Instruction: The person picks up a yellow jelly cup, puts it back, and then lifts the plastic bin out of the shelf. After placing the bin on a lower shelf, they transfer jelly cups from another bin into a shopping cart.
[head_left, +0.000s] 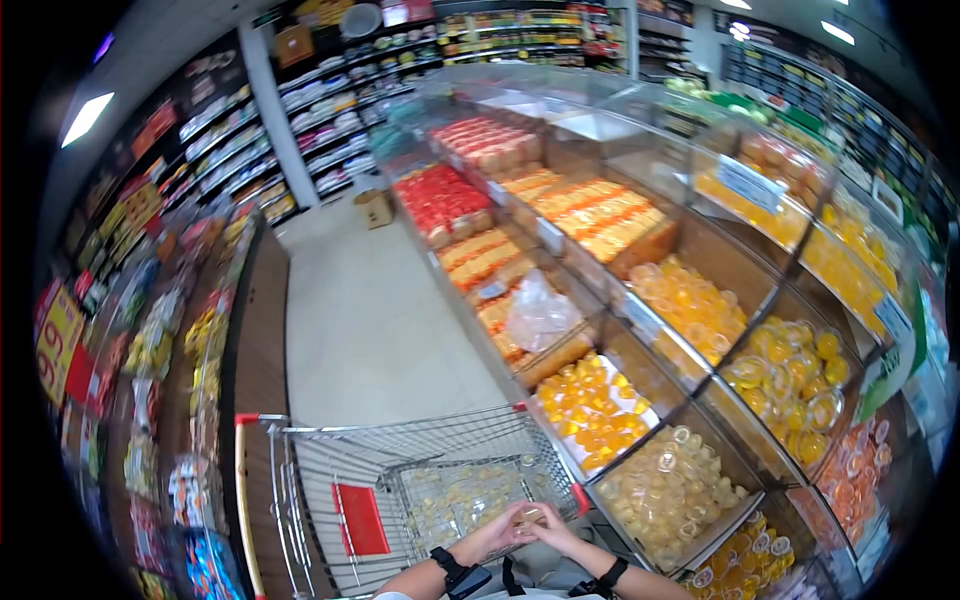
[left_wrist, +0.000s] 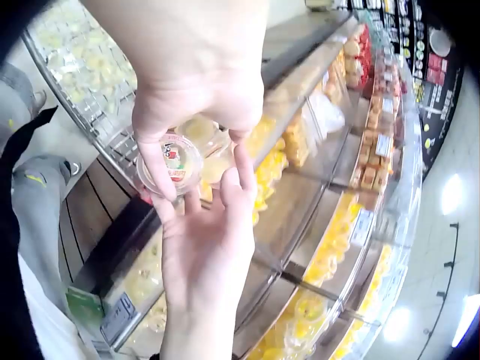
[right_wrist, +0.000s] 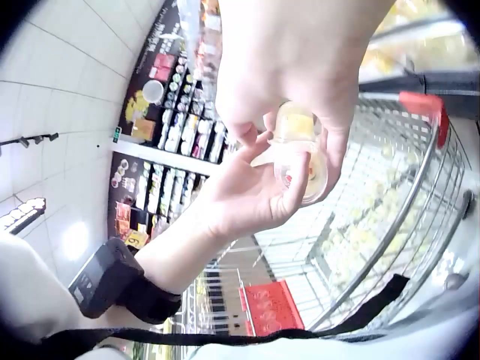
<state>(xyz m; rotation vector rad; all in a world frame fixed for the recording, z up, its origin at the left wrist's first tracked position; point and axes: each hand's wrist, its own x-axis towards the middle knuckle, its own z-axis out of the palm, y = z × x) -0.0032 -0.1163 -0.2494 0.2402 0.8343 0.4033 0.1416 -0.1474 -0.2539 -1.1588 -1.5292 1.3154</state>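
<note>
Held together over the shopping cart (head_left: 340, 440), my left hand (head_left: 490, 532) and right hand (head_left: 553, 530) grip a few small clear jelly cups between them. In the left wrist view, the left hand (left_wrist: 199, 94) has a finger across a jelly cup (left_wrist: 180, 159) with a printed lid, and the right hand (left_wrist: 206, 240) cups from below. Seen from the right wrist, the right hand (right_wrist: 296, 67) and left hand (right_wrist: 247, 196) hold pale jelly cups (right_wrist: 298, 124) stacked close. Many similar pale cups (head_left: 460, 500) lie in the cart.
To the right, sloping bins hold pale jelly cups (head_left: 670, 490), yellow jelly cups (head_left: 590, 410) and orange ones (head_left: 855, 475). A plastic bag (head_left: 542, 312) lies on one bin. Shelves of packaged snacks (head_left: 150, 400) line the left. A cardboard box (head_left: 374, 209) stands down the aisle.
</note>
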